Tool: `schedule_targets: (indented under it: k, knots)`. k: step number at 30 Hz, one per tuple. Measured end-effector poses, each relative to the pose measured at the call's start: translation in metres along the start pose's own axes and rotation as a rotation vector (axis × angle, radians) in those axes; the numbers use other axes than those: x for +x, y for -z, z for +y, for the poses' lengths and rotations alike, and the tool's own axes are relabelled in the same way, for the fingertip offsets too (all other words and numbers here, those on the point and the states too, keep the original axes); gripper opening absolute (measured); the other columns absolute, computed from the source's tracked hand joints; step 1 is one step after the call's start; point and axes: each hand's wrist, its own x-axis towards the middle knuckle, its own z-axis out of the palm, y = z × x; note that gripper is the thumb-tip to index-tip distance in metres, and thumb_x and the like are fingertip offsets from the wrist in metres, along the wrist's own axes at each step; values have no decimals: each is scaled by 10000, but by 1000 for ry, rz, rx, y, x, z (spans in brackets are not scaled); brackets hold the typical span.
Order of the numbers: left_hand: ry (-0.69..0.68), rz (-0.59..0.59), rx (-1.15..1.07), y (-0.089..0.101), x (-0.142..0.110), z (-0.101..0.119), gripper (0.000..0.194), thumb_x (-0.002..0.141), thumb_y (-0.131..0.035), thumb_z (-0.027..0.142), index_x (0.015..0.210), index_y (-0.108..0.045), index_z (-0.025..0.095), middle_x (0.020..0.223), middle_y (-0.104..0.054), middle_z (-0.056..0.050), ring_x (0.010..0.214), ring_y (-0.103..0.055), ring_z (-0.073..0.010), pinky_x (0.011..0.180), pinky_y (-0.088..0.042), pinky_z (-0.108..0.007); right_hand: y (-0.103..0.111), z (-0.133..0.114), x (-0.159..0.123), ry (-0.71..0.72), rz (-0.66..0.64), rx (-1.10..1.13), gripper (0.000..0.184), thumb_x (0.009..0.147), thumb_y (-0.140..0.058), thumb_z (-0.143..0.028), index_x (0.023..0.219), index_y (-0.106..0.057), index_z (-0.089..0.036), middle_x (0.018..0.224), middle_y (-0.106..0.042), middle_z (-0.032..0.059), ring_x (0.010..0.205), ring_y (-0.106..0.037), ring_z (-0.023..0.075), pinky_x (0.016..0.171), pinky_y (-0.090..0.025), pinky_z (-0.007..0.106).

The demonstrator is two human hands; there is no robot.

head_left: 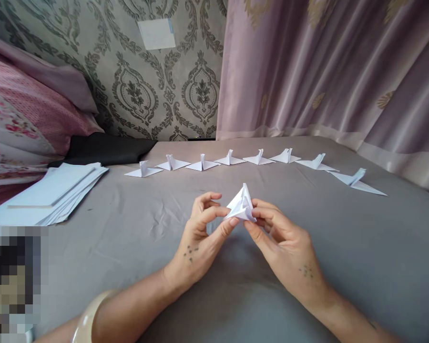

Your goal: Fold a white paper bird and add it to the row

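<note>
Eight folded paper pieces (202,165) stand in an arc toward the far side of the grey surface (128,257), apparently done. One more, a white paper piece (241,206), is betw. the hands nearer the person: left hand (197,234) pinches its L edge w/ thumb & index, right hand (288,240) its R side w/ thumb & fingers. Prob. part-folded, imo. Flat sheets (39,193) lie stacked at far L, unfolded.

Grey surface (128,205) backed by patterned wallpaper (136,90) and pink curtain (289,71)
A flat black item (105,150) is laid at its far-left corner.
</note>
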Motion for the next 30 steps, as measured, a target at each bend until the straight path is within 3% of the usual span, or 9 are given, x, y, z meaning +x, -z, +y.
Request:
schedule_targets:
  k: [2, 4, 9, 13, 20, 25, 30]
  knots:
    - [112, -82, -145, 0, 2, 2, 116, 873, -639, 272, 858, -712, 184, 1141, -599, -88, 1196, -513, -216, 1000, -420, -306, 1, -1, 1, -88, -22, 59, 96, 855, -652, -241, 950, -657, -252, 1121, -671, 10, 946, -671, 137, 842, -565, 235]
    - [220, -150, -291, -1, 4, 6, 133, 886, -622, 274, 881, -709, 173, 1057, -672, -73, 1056, -609, -197, 947, -467, -307, 2, -4, 1, -152, -42, 57, 96, 844, -665, -270, 939, -668, -251, 1001, -711, -6, 881, -683, 130, 813, -568, 219]
    - [333, -86, -335, -3, 4, 13, 138, 840, -678, 291, 818, -713, 160, 802, -718, -18, 762, -644, -145, 737, -529, -249, 4, -9, 1, -147, -38, -20, 76, 823, -676, -290, 876, -678, -235, 826, -705, -12, 774, -675, 140, 737, -572, 225]
    - [319, -78, -305, -3, 3, 11, 137, 833, -687, 289, 886, -712, 166, 844, -721, -22, 788, -644, -153, 739, -527, -261, 5, -12, 3, -165, -87, 20, 92, 837, -656, -302, 889, -675, -228, 862, -707, 7, 805, -673, 154, 743, -565, 236]
    - [102, -211, -159, -1, 0, 2, 118, 857, -663, 258, 891, -720, 161, 876, -673, -51, 840, -616, -164, 788, -482, -276, 13, -16, 11, -155, -134, 140, 127, 889, -592, -307, 841, -673, -221, 940, -687, 27, 890, -660, 157, 760, -549, 218]
    - [89, -246, -169, 0, 0, 2, 134, 879, -637, 260, 899, -724, 160, 894, -674, -61, 870, -626, -171, 814, -485, -289, 13, -11, 8, -121, -120, 79, 94, 864, -638, -305, 858, -725, -268, 991, -666, 14, 892, -656, 142, 748, -540, 216]
    - [101, -237, -193, -2, 1, 2, 113, 868, -650, 249, 879, -734, 173, 908, -692, -59, 888, -638, -177, 825, -495, -296, 13, -12, 8, -209, -100, 95, 117, 827, -680, -348, 832, -764, -266, 1002, -703, 32, 877, -682, 174, 729, -574, 259]
